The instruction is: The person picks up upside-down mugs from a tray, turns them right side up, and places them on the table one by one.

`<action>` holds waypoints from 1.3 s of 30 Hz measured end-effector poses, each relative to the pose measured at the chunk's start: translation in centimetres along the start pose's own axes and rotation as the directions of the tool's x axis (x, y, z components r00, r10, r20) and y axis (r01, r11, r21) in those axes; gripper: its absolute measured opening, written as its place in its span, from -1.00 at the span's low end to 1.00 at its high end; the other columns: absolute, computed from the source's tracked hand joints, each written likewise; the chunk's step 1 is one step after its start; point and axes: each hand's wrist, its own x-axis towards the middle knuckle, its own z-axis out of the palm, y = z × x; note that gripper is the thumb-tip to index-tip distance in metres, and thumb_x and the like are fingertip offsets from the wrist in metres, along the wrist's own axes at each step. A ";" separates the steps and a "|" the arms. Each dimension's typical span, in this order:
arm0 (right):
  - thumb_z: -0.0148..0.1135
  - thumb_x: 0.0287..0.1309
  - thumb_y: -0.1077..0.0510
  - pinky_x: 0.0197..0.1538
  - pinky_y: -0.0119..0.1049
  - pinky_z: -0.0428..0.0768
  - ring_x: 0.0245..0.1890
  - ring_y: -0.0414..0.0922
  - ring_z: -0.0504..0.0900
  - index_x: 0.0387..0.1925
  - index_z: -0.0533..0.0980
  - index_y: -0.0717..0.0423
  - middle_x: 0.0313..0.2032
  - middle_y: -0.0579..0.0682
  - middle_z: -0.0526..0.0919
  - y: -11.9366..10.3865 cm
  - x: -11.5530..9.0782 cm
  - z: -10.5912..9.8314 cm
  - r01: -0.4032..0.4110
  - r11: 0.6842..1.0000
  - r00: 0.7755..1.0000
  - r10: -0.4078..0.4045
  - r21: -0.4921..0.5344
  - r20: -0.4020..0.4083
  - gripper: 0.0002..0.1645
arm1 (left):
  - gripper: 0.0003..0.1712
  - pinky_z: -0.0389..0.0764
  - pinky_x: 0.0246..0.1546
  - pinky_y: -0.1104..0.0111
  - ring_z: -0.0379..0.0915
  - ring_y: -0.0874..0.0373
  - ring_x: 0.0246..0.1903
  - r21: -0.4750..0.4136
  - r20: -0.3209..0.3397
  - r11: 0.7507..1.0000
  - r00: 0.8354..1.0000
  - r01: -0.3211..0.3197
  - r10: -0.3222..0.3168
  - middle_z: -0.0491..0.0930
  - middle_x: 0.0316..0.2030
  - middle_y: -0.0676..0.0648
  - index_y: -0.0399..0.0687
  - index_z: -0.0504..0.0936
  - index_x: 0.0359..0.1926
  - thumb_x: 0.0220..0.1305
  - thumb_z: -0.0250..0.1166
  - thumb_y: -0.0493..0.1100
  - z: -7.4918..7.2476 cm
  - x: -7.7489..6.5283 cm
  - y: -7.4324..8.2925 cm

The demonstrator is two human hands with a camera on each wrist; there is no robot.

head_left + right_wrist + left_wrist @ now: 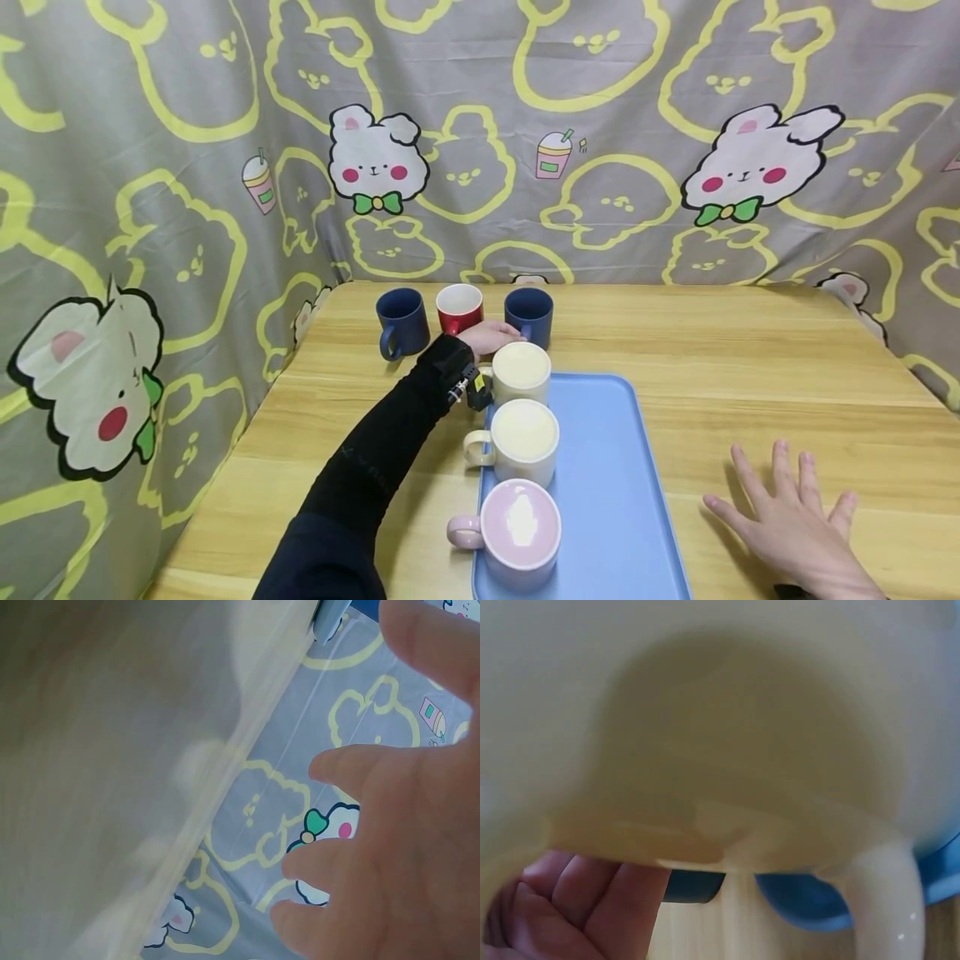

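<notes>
My left hand reaches to the back of the table. Its fingers pinch at the handle of a dark blue mug; the grip is partly hidden. Beside it is a red mug with a white inside, then another dark blue mug. A cream mug fills most of the left wrist view, hiding part of my curled fingers. My right hand is spread wide at the right, holding nothing.
A light blue tray lies on the wooden table. Along its left side are the cream mug, a second cream mug and a pink mug, handles pointing left. A patterned curtain surrounds the table's back and sides.
</notes>
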 end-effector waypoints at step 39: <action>-0.12 0.34 -0.39 -0.05 0.48 -0.76 0.26 0.48 -0.69 0.51 -0.32 0.11 0.32 0.53 -0.60 -0.6 0.2 0.2 0.035 0.999 0.999 -0.035 0.008 0.004 0.07 | -0.37 0.00 0.25 -0.32 -0.05 -0.42 0.36 0.794 -0.322 0.608 0.868 0.029 0.379 0.11 0.37 -0.45 -0.16 0.35 0.38 0.36 0.21 -0.06 0.5 -21.5 -10.6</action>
